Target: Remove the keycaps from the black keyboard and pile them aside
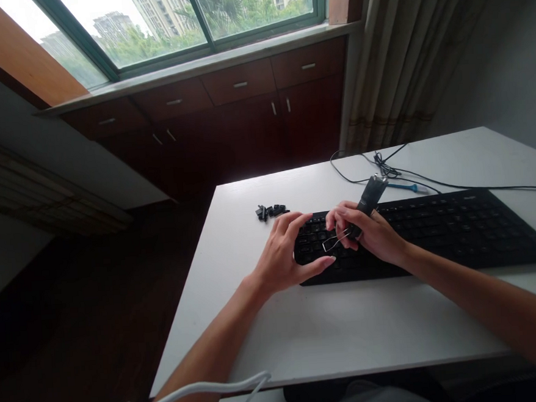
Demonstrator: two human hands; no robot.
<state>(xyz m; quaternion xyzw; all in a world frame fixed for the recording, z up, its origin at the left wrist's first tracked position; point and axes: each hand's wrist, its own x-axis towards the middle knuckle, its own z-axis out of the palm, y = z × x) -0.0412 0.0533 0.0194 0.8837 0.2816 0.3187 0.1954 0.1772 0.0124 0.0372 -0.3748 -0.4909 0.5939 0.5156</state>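
On the head view, the right hand [374, 233] has its grip wrapped around a black-handled wire puller [372, 195], wire loops angled down over the left part of the black keyboard [435, 229]. And here's the left hand [276, 258], grip wide, thumb well apart from the fingers, framing the keyboard's left end and holding nothing that I can see! The keyboard lies flat across the white desk [259, 336], with a black cable [473, 187] trailing beyond its far edge.

So what's the score? A small pile of loose black keycaps [272, 211] sits on the desk, just beyond the keyboard's far left corner, so some look to be off already. Plenty seems left: the middle and right stretches appear to carry their keys, though it's dark over there. Under the hands, I can't tell exactly which spots are bare, nor whether the wire has hold of a key. I'd call it early going, then. Over by the cable, a slim blue tool [405, 187] lies behind the keyboard, touched by neither hand.
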